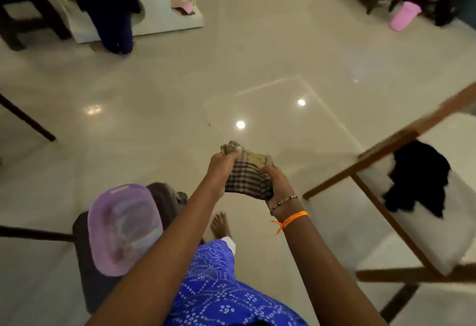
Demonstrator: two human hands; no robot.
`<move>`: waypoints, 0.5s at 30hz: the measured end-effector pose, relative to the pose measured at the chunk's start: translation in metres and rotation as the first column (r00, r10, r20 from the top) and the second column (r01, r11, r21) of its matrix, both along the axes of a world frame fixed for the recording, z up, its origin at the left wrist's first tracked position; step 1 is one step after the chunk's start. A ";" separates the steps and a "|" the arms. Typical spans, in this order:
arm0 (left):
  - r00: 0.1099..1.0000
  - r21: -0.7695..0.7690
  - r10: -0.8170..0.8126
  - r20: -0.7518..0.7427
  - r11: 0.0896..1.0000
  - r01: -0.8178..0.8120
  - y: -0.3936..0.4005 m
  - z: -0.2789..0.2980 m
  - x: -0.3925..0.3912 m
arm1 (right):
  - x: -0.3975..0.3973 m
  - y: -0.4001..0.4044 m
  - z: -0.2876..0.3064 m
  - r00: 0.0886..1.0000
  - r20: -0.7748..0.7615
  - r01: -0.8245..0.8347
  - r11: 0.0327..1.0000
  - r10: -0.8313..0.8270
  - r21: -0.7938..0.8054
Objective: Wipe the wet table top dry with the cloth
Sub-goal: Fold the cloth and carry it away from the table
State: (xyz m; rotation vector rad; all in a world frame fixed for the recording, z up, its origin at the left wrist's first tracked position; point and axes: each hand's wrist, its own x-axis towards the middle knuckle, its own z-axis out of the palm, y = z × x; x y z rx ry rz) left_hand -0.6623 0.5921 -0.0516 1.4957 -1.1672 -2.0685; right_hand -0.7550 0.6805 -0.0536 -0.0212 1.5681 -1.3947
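Far left: dark chair leg (28, 122) over the glossy tiled floor (257, 55). Lower left: lilac plastic basin (123, 227) resting on a dark stool (87, 274).

Centre: checked cloth (248, 176), bunched and folded, held up in the air over the floor, between both hands. Left hand (222, 164): grip curled round the cloth's upper left end, thumb over the top edge. Right hand (277, 180): grip closed on the lower right of the bundle, fingers wrapped round it; beaded bracelet and orange thread at that wrist.

Right: glass-topped bench with wooden frame (386, 153), motion-blurred; a black garment (419, 179) lies on it. Wetness on the glass cannot be made out.

Handling judgement: cloth looks light, soft, limp; no slip or breakage risk. It would wipe best as a flat pad under the palm, taken by the folded bulk rather than a loose corner, so edges do not trail. Wiping appears not yet begun.
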 end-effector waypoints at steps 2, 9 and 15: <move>0.999 -0.053 0.027 0.016 0.998 -0.026 -0.051 0.006 -0.016 | -0.019 -0.059 0.005 0.999 -0.030 -0.045 0.999 0.046 0.028; 0.959 -0.086 0.281 0.038 0.957 -0.277 -0.181 0.012 -0.011 | -0.033 -0.225 0.003 0.953 -0.156 -0.244 0.964 0.258 0.103; 0.807 -0.052 0.580 0.115 0.814 -0.578 -0.270 -0.002 0.027 | -0.003 -0.348 -0.011 0.846 -0.122 -0.505 0.853 0.519 0.131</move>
